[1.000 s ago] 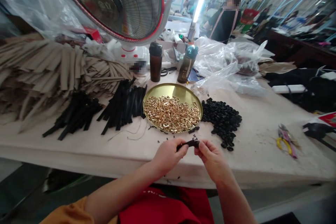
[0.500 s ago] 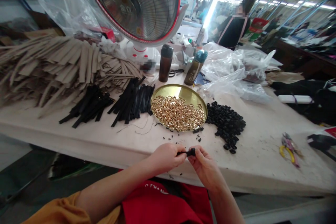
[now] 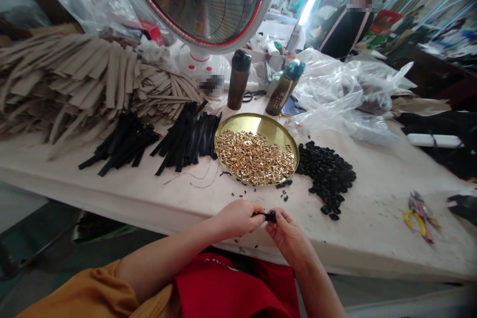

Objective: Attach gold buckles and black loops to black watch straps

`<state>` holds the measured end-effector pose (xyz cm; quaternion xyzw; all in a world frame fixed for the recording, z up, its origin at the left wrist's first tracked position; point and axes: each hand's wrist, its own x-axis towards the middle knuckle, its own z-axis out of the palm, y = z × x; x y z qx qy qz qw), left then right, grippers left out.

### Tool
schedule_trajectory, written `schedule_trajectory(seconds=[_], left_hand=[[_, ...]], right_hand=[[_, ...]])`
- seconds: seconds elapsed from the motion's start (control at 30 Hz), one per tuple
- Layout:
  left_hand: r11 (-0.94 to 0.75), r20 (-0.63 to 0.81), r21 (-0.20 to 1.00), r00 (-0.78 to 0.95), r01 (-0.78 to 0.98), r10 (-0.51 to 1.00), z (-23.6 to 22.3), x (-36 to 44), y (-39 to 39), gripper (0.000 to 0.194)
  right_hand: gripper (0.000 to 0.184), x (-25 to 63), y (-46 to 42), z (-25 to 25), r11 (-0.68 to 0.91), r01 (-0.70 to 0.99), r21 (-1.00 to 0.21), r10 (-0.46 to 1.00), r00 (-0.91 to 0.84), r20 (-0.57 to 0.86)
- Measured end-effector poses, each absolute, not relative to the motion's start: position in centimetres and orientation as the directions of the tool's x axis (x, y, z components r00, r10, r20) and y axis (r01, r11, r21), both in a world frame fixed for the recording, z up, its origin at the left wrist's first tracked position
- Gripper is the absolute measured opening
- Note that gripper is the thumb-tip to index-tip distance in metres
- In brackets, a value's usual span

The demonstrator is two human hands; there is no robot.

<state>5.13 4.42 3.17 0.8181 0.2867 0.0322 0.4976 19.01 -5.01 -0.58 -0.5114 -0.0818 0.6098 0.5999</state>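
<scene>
My left hand (image 3: 242,218) is closed round a short black strap (image 3: 269,216), most of it hidden in the fingers. My right hand (image 3: 286,231) pinches the strap's other end, where a small black loop or fold shows; its exact form is too small to make out. Just beyond both hands stands a round gold tray (image 3: 294,145) heaped with small gold buckles (image 3: 255,159). To its right lies a pile of small black loops (image 3: 328,174). Flat black straps (image 3: 190,139) are bunched left of the tray, beside another black bundle (image 3: 121,144) with gold bits at its far end.
Beige strips (image 3: 74,74) are heaped at the left. A round heater (image 3: 201,0) stands behind, near two bottles (image 3: 238,79). Clear plastic bags (image 3: 343,94) lie at the back right, and yellow-handled pliers (image 3: 419,216) at the right. A person (image 3: 346,25) is in the background.
The view has shifted slightly, so the table's things sit a little differently in frame. Both hands stay together on the strap, with only a slight shift of the fingers.
</scene>
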Motion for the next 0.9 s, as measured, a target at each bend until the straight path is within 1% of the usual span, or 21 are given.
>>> schedule_trajectory(seconds=[0.13,0.23,0.3,0.37,0.43,0.5,0.6,0.67,0.73,0.83,0.9], left_hand=[[-0.270,-0.257,0.854,0.811,0.445,0.525,2.4,5.5,4.4,0.024],[-0.229,-0.300,0.868,0.833,0.441,0.466,2.0,5.7,4.5,0.023],[-0.220,-0.302,0.868,0.825,0.445,0.477,1.9,5.8,4.6,0.021],[-0.174,-0.278,0.893,0.814,0.414,0.511,2.0,5.6,4.6,0.017],[-0.078,-0.280,0.927,0.815,0.367,0.507,2.1,5.4,4.6,0.023],[0.003,-0.294,0.942,0.821,0.336,0.488,2.2,5.3,4.6,0.029],[0.045,-0.282,0.951,0.801,0.305,0.529,2.2,5.2,4.4,0.019],[0.084,-0.296,0.950,0.781,0.301,0.550,2.0,5.2,4.3,0.014],[0.123,-0.336,0.938,0.761,0.325,0.555,2.0,5.1,4.3,0.014],[0.113,-0.365,0.924,0.749,0.366,0.553,2.3,4.8,4.3,0.014],[0.052,-0.359,0.916,0.754,0.398,0.550,2.6,4.5,4.2,0.014]], right_hand=[[0.019,19.3,-4.9,-0.8,-0.292,-0.543,-0.787,0.832,0.261,-0.489],[0.019,19.3,-4.8,-1.0,-0.349,-0.487,-0.801,0.845,0.207,-0.494],[0.019,19.3,-4.7,-1.2,-0.349,-0.504,-0.790,0.831,0.224,-0.509],[0.020,19.3,-4.5,-1.2,-0.312,-0.544,-0.779,0.801,0.290,-0.523],[0.021,19.4,-4.2,-1.1,-0.261,-0.576,-0.774,0.770,0.360,-0.527],[0.020,19.3,-4.0,-1.0,-0.239,-0.588,-0.773,0.765,0.376,-0.523],[0.021,18.5,-4.0,-0.8,-0.282,-0.537,-0.795,0.802,0.323,-0.503],[0.024,18.0,-4.1,-0.7,-0.297,-0.467,-0.833,0.810,0.339,-0.479],[0.027,17.8,-4.4,-0.6,-0.270,-0.437,-0.858,0.811,0.377,-0.447],[0.037,17.9,-4.8,-0.4,-0.219,-0.504,-0.836,0.833,0.349,-0.429],[0.032,17.8,-5.0,-0.4,-0.221,-0.528,-0.820,0.845,0.316,-0.432]])
